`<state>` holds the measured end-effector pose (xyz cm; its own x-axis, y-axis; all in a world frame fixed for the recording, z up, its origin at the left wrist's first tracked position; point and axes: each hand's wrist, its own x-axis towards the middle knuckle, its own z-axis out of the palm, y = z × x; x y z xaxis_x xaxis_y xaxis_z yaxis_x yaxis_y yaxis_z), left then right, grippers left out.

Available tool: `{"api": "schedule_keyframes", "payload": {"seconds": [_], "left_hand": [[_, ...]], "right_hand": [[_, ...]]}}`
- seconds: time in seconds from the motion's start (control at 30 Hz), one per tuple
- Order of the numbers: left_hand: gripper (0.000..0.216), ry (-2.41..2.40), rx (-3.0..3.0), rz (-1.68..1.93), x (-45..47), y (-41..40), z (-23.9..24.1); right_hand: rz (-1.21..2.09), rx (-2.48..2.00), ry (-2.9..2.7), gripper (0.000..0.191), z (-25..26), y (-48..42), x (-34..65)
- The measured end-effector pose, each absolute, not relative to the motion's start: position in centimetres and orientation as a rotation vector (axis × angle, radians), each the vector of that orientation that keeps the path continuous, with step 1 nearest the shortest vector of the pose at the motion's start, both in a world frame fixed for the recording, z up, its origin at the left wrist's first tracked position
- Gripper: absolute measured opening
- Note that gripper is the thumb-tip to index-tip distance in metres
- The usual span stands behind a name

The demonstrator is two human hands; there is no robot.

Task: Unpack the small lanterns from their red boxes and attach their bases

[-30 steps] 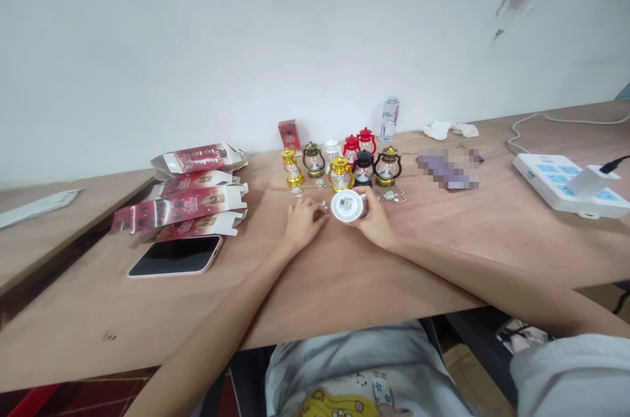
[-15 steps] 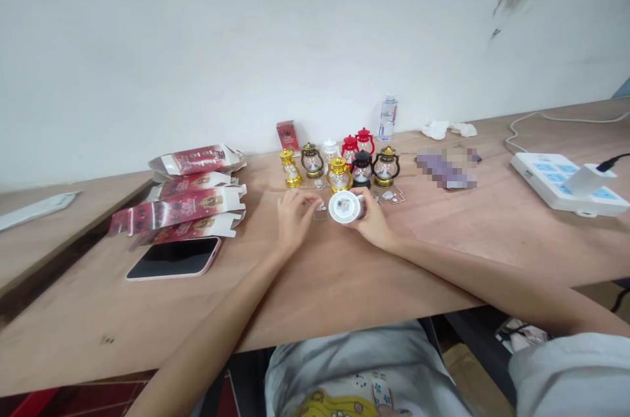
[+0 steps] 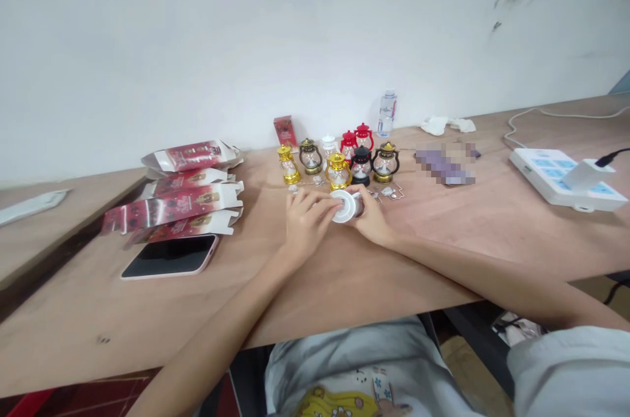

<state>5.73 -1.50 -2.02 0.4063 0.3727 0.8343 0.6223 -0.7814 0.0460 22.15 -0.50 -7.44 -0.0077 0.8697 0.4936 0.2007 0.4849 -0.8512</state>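
My right hand (image 3: 373,219) is wrapped round a white mini lantern (image 3: 348,208), tipped so that its round base faces me. My left hand (image 3: 306,223) has its fingertips pinched together at the middle of that base; whatever they hold is too small to make out. Just beyond my hands stand several small lanterns: gold ones such as the front gold lantern (image 3: 338,172), a black lantern (image 3: 361,167), a black-and-gold lantern (image 3: 386,163), two red ones and another white lantern (image 3: 328,149). Small metal and clear pieces (image 3: 388,192) lie before them.
Flattened red boxes (image 3: 180,207) are piled at the left, above a phone (image 3: 170,257). A red box (image 3: 285,133) and a water bottle (image 3: 387,113) stand by the wall. On the right are a blurred purple object (image 3: 445,166) and a white power strip (image 3: 566,179) with a cable.
My left hand has moved right, from beside the lantern onto its base. The right hand still holds the lantern, whose base has turned slightly.
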Motion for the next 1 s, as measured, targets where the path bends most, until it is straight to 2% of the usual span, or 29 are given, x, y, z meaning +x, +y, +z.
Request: {"api": "schedule_keyframes", "payload": {"seconds": [0.2, 0.33, 0.53, 0.73, 0.83, 1.0], "left_hand": [[0.012, -0.918, -2.432, -1.345, 5.6, -1.1, -2.2], [0.017, -1.194, -2.419, -1.431, 4.8, 0.3, -2.8], [0.015, -1.534, -2.539, -0.752, 3.7, 3.4, -5.1], [0.015, -1.498, -2.538, -0.59, 4.0, 3.7, -5.5], [0.016, -1.443, -2.488, -0.717, 4.1, 3.3, -5.0], [0.017, -1.239, -2.211, -1.389, 4.4, 1.6, -3.3]], "right_hand": [[0.69, -0.995, -1.512, 0.043, -7.4, -0.5, 22.2], [0.713, -1.042, -1.452, 0.049, -7.5, -0.3, 22.2], [0.719, -1.066, -1.415, 0.051, -7.6, -0.2, 22.1], [0.717, -1.068, -1.413, 0.052, -7.3, -0.4, 22.1], [0.714, -1.061, -1.414, 0.051, -7.4, -0.4, 22.1], [0.703, -1.068, -1.438, 0.049, -7.4, -0.4, 22.1]]}}
